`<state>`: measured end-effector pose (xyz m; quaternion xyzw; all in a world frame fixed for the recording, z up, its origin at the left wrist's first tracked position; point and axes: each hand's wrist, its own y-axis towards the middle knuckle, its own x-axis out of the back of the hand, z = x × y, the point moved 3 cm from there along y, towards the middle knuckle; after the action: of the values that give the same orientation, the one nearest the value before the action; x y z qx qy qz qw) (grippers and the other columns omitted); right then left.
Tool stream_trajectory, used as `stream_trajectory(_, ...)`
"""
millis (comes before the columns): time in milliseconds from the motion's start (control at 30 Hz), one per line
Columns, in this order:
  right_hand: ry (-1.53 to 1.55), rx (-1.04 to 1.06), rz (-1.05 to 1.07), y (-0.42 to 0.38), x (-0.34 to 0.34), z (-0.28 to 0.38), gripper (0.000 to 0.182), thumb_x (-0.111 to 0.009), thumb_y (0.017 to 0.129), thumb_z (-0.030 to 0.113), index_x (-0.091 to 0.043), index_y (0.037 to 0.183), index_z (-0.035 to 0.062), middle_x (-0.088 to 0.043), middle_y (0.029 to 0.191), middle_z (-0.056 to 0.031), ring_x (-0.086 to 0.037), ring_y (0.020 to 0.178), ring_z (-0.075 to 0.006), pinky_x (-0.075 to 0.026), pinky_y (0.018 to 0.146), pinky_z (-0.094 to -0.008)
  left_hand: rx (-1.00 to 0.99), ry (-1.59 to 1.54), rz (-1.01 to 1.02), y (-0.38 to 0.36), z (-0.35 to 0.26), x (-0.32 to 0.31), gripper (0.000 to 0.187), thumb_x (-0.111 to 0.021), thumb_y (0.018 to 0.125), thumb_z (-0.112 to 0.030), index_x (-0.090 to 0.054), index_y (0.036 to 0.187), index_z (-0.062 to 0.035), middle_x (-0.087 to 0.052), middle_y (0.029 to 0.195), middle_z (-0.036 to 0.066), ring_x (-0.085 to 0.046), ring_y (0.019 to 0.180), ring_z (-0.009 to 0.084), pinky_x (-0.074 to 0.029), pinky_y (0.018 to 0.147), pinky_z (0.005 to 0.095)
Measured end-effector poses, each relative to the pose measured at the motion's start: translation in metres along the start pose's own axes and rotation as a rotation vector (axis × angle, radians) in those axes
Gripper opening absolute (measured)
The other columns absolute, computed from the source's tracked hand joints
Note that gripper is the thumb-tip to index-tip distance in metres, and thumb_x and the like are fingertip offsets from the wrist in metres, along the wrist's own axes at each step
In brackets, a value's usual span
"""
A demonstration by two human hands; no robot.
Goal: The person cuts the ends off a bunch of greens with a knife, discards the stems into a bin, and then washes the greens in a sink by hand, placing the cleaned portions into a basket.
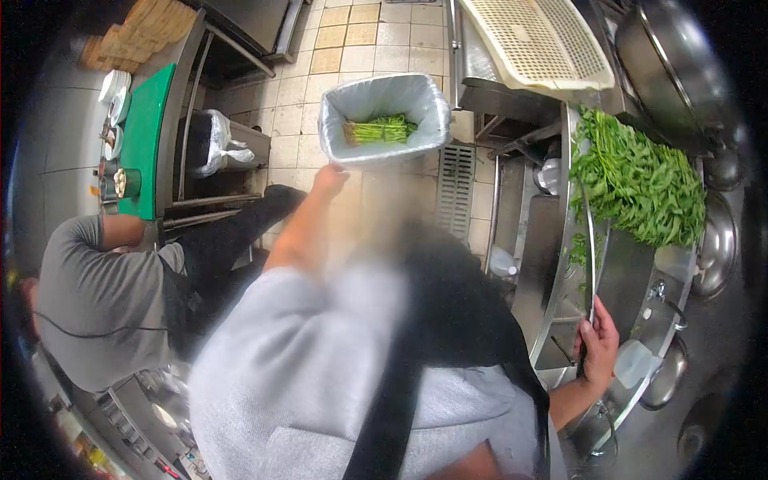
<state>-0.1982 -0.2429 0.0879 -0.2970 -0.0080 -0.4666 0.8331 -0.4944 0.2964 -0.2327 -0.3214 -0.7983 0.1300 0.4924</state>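
My left hand (330, 181) is closed on the near rim of a bin (430, 148) lined with a pale plastic bag. Cut green stems (381, 130) lie at the bottom of the bin. On the right, my right hand (600, 340) grips a long knife (592, 248), its blade pointing away from me along the steel counter. Just beyond the blade, a large heap of leafy greens (640, 180) covers the counter. Small leaf scraps (578, 250) lie beside the blade.
A cream perforated basket (538, 40) stands at the upper right. At the left, another person (108, 300) in a grey shirt bends near a green cutting board (150, 144). A floor drain grate (455, 192) lies right of the bin. A clear plastic container (636, 362) sits beside my right hand.
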Motion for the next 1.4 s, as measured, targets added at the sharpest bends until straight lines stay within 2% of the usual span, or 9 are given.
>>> stream_trajectory(300,-0.117,-0.111,0.223,0.068,-0.090,0.026,0.053,-0.063,0.086,0.005,-0.049,0.137,0.0012,-0.055,0.079,0.0011,-0.045,0.053,-0.0048,-0.037,0.045,-0.0202,0.196,-0.117,0.044,0.063,0.077,-0.032,0.058,-0.072,0.078,-0.033,-0.059,0.124,0.0012,-0.062,0.121,0.024,-0.060,0.114,0.0332,-0.046,0.097,0.0384)
stream_trajectory(400,-0.176,-0.177,0.269,0.084,-0.098,0.013,0.052,-0.062,0.086,0.000,-0.050,0.137,0.0033,-0.056,0.080,0.0017,-0.046,0.054,-0.0042,-0.038,0.046,-0.0203,0.388,-0.391,-0.033,0.099,0.113,-0.071,0.077,-0.069,0.085,-0.027,-0.030,0.146,-0.0019,-0.058,0.114,0.021,-0.064,0.080,0.0329,-0.053,0.060,0.0449)
stream_trajectory(633,-0.329,-0.307,0.225,0.106,-0.115,0.003,0.051,-0.062,0.086,-0.002,-0.053,0.135,0.0051,-0.056,0.078,0.0040,-0.046,0.055,-0.0044,-0.039,0.047,-0.0212,0.621,-1.079,-0.072,0.116,0.058,-0.088,0.063,-0.064,0.089,-0.029,-0.036,0.139,-0.0014,-0.050,0.128,0.025,-0.063,0.090,0.0407,-0.056,0.070,0.0465)
stream_trajectory(767,-0.359,-0.356,0.213,0.116,-0.115,-0.017,0.051,-0.063,0.086,-0.001,-0.053,0.136,0.0063,-0.056,0.077,0.0036,-0.047,0.056,-0.0044,-0.039,0.048,-0.0207,0.688,-1.273,-0.271,0.152,0.086,-0.123,0.047,-0.059,0.090,-0.011,-0.042,0.132,-0.0001,-0.054,0.124,0.024,-0.063,0.096,0.0410,-0.058,0.074,0.0512)
stream_trajectory(900,-0.378,-0.354,0.243,0.119,-0.112,-0.030,0.052,-0.064,0.086,0.000,-0.052,0.136,0.0066,-0.056,0.076,0.0035,-0.046,0.054,-0.0046,-0.039,0.048,-0.0213,0.747,-1.228,-0.288,0.137,0.075,-0.117,0.060,-0.055,0.082,0.006,-0.030,0.136,0.0043,-0.043,0.134,0.027,-0.057,0.106,0.0403,-0.059,0.073,0.0561)
stream_trajectory(967,-0.355,-0.350,0.245,0.118,-0.106,-0.037,0.052,-0.064,0.086,0.000,-0.052,0.136,0.0069,-0.055,0.076,0.0037,-0.046,0.055,-0.0047,-0.039,0.048,-0.0214,0.748,-1.186,-0.212,0.129,0.074,-0.123,0.054,-0.048,0.081,0.008,-0.034,0.133,0.0043,-0.044,0.132,0.028,-0.059,0.102,0.0401,-0.060,0.070,0.0518)
stream_trajectory(1000,-0.336,-0.345,0.245,0.118,-0.103,-0.039,0.052,-0.064,0.086,0.000,-0.052,0.136,0.0072,-0.055,0.075,0.0039,-0.046,0.055,-0.0048,-0.039,0.048,-0.0216,0.732,-1.229,-0.286,0.116,0.067,-0.130,0.040,-0.060,0.084,-0.008,-0.051,0.121,0.0029,-0.056,0.122,0.025,-0.062,0.098,0.0379,-0.056,0.078,0.0545)
stream_trajectory(1067,-0.317,-0.352,0.229,0.117,-0.098,-0.040,0.052,-0.062,0.086,-0.001,-0.052,0.136,0.0060,-0.056,0.078,0.0032,-0.047,0.055,-0.0048,-0.039,0.047,-0.0211,0.264,-0.802,-0.040,0.173,0.225,-0.239,0.041,-0.048,0.083,0.007,-0.041,0.123,0.0108,-0.055,0.114,0.028,-0.065,0.089,0.0393,-0.062,0.065,0.0476)
stream_trajectory(1400,-0.264,-0.400,0.206,0.117,-0.085,-0.061,0.051,-0.064,0.087,0.002,-0.054,0.135,0.0122,-0.053,0.075,0.0029,-0.047,0.058,-0.0065,-0.040,0.049,-0.0229,0.549,-0.766,-0.110,0.051,0.157,-0.206,0.054,-0.051,0.082,0.006,-0.023,0.127,-0.0017,-0.047,0.120,0.027,-0.062,0.096,0.0395,-0.062,0.070,0.0482)
